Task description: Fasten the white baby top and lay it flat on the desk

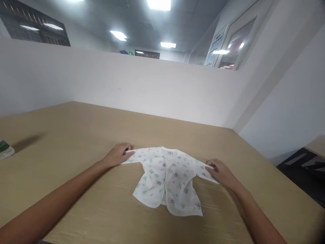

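A small white baby shirt (167, 179) with a print of little green, grey and pink figures lies spread on the table, its neckline away from me and its front edges meeting in the middle. A label shows inside the collar. My left hand (118, 155) pinches the end of the sleeve on the left, thumb on top. At the other sleeve, my right hand (220, 172) grips the cloth near the cuff between thumb and fingers. Both sleeves are stretched out sideways. The lower hem flares toward me.
The tan tabletop (83, 132) is bounded by a white partition (152, 88) at the back. A white and green container (5, 149) is partly visible at the far left edge. Beyond the table's right edge sits a black item with white markings (304, 169).
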`<state>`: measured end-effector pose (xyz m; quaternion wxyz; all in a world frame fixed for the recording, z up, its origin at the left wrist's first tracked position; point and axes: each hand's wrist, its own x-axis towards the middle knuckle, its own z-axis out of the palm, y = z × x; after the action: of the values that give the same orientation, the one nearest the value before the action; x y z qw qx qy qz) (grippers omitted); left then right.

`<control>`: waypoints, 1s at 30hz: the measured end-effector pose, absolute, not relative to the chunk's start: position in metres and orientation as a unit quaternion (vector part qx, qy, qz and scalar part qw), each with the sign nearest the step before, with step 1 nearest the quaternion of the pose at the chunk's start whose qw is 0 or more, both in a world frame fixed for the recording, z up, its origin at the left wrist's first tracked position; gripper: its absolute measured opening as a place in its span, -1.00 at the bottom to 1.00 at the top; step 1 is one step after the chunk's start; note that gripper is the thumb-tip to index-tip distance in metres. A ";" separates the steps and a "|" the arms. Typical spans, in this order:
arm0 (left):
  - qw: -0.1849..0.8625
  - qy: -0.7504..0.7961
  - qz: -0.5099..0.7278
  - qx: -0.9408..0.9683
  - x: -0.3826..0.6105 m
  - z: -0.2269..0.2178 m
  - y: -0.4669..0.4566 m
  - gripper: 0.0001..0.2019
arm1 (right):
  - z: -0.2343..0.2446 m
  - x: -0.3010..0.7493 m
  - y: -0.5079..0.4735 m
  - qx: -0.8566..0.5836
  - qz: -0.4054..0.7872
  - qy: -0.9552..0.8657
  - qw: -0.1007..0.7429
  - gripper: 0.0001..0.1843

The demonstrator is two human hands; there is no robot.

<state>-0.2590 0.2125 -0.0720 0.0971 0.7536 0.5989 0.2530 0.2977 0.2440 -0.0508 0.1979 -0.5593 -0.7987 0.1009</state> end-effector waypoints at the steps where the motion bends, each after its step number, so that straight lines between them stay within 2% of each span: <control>1: 0.121 0.602 0.258 0.746 -0.259 -0.070 0.212 -0.52 | -0.050 0.297 0.243 -0.555 0.106 -0.800 0.204 -0.60; 5: 0.179 0.579 0.279 0.745 -0.262 -0.063 0.207 -0.48 | -0.049 0.295 0.242 -0.552 0.089 -0.799 0.223 -0.61; 8: 0.102 0.560 0.297 0.767 -0.264 -0.053 0.198 -0.37 | -0.054 0.295 0.243 -0.551 0.075 -0.801 0.220 -0.62; 11: 0.054 0.539 0.271 0.796 -0.262 -0.038 0.188 -0.47 | -0.057 0.295 0.244 -0.547 0.071 -0.805 0.220 -0.61; 16: 0.118 0.522 0.196 0.822 -0.259 -0.032 0.181 -0.60 | -0.058 0.296 0.244 -0.541 0.080 -0.810 0.211 -0.58; 20: 0.115 0.541 0.214 0.805 -0.268 -0.043 0.187 -0.57 | -0.061 0.297 0.246 -0.538 0.085 -0.811 0.216 -0.57; 24: 0.093 0.568 0.166 0.801 -0.279 -0.054 0.194 -0.48 | -0.065 0.297 0.249 -0.538 0.085 -0.810 0.216 -0.59; 27: 0.092 0.577 0.153 0.797 -0.280 -0.058 0.195 -0.52 | -0.065 0.296 0.249 -0.536 0.082 -0.813 0.211 -0.60; 30: 0.096 0.575 0.164 0.796 -0.271 -0.058 0.195 -0.65 | -0.064 0.294 0.247 -0.538 0.066 -0.813 0.210 -0.61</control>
<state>-0.2714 0.1954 -0.0582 0.0957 0.7955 0.5753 0.1643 0.2943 0.2473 -0.0641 0.2099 -0.5384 -0.8135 0.0655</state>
